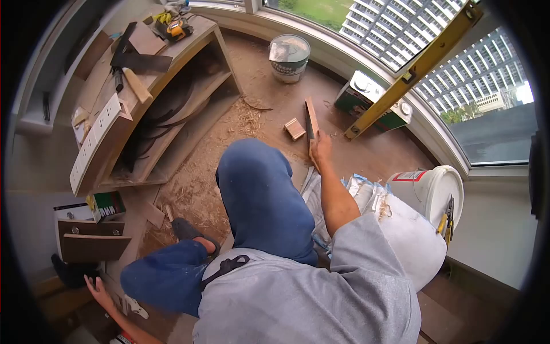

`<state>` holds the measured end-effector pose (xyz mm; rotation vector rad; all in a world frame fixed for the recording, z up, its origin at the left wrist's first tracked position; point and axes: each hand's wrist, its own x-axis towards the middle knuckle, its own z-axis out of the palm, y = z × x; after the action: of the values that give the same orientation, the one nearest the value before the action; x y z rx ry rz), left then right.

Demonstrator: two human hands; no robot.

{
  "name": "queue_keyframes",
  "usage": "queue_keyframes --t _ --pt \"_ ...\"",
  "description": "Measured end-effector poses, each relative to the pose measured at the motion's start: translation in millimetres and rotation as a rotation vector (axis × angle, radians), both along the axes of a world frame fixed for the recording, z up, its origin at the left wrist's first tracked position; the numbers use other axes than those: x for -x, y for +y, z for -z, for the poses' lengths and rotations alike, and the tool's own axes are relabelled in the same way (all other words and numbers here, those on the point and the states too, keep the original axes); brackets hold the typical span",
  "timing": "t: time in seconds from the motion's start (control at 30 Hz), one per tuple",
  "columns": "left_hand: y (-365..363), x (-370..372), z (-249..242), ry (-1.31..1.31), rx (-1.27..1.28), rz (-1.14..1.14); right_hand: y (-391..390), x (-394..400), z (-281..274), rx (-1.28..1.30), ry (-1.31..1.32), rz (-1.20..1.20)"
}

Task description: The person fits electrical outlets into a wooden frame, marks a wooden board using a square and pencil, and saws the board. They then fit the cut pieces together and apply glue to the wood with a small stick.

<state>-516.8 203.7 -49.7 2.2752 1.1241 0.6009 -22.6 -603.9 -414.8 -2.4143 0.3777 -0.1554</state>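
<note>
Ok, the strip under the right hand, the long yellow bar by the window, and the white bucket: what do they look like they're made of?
The strip under the right hand looks like bare, unfinished wood: brown grain, with shavings around it. The yellow bar appears to be painted metal, probably an aluminium level, judging by its straight, boxy edges. The white bucket looks like smooth, slightly glossy plastic.

Right hand [322, 148] stretched forward, fingers closed; left hand [98, 289] braced low behind.

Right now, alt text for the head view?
Seen from above, a crouching person's right hand grips a narrow wood strip on a shaving-strewn floor; the left hand rests low behind. A yellow level leans against the window.
</note>
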Motion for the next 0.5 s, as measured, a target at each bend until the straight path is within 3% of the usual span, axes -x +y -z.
queue_keyframes --t 0.17,0.23,0.27,0.37,0.5 --pt "-14 10 -7 0.004 -0.006 -0.03 -24 -2 -8 0.081 0.189 -0.027" --pt "-17 11 -16 -0.027 0.02 -0.062 -37 -7 4 -0.047 0.282 0.055" --pt "-20 11 -25 -0.035 0.004 -0.082 -39 -2 10 0.166 0.174 -0.006" --pt "-47 -5 -43 -0.056 -0.036 -0.117 -9 -12 -12 0.237 0.081 -0.069" --pt "-92 -31 -54 -0.082 -0.032 -0.066 33 -40 6 0.238 0.029 -0.277"
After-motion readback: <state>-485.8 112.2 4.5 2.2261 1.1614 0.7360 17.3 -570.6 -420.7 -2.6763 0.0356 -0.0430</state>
